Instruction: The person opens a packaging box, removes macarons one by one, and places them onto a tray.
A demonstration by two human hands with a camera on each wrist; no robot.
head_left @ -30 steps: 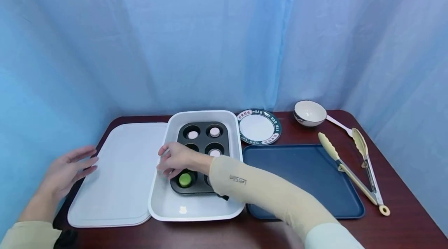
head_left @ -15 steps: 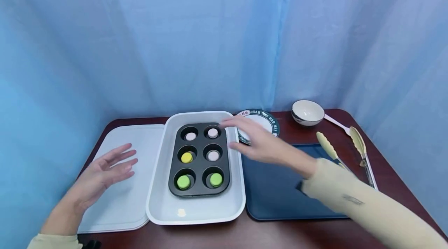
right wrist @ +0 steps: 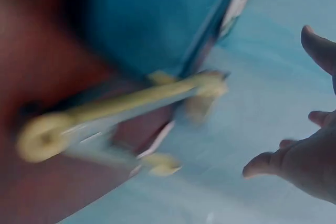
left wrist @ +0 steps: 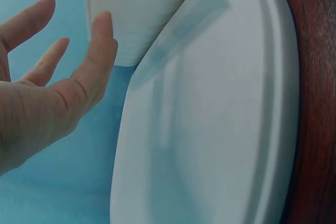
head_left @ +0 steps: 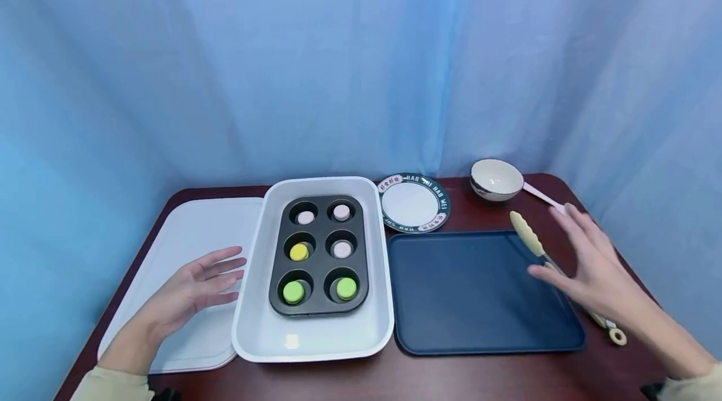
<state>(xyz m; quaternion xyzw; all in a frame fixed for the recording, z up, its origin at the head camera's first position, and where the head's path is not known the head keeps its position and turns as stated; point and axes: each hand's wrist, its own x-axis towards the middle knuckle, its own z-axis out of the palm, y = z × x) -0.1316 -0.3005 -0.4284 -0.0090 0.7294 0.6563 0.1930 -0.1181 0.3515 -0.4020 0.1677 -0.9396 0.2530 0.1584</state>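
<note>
right hand [head_left: 592, 269] open, fingers spread and straight, hovering over the tongs [head_left: 536, 244] at the right edge of the counter [head_left: 485, 376]; contact with them not clear from the head view, and the blurred wrist view shows the fingers apart from them, holding nothing. tongs lying flat, long axis running from far-left to near-right: pale yellow tips [head_left: 521, 225] pointing away toward the bowl [head_left: 496, 180], ring end [head_left: 618, 336] nearest the person, just off the near right corner of the dark blue tray [head_left: 479, 301]. one arm resting along the tray's right rim, the other mostly hidden behind the hand. seen from the right wrist, arms splayed apart at the tip end, joined at the ring [right wrist: 44, 137].

left hand [head_left: 200, 282] open too, palm turned inward, fingers relaxed and apart, held above the white lid [head_left: 175, 250] and just beside the left wall of the white dish [head_left: 254, 301]. inside the dish, a dark six-cup muffin pan [head_left: 319, 254]: pale pink pieces in three cups, a yellow one in the middle-left cup, green ones in the two near cups. small round plate [head_left: 414, 202] beyond the tray, near the bowl.
</note>
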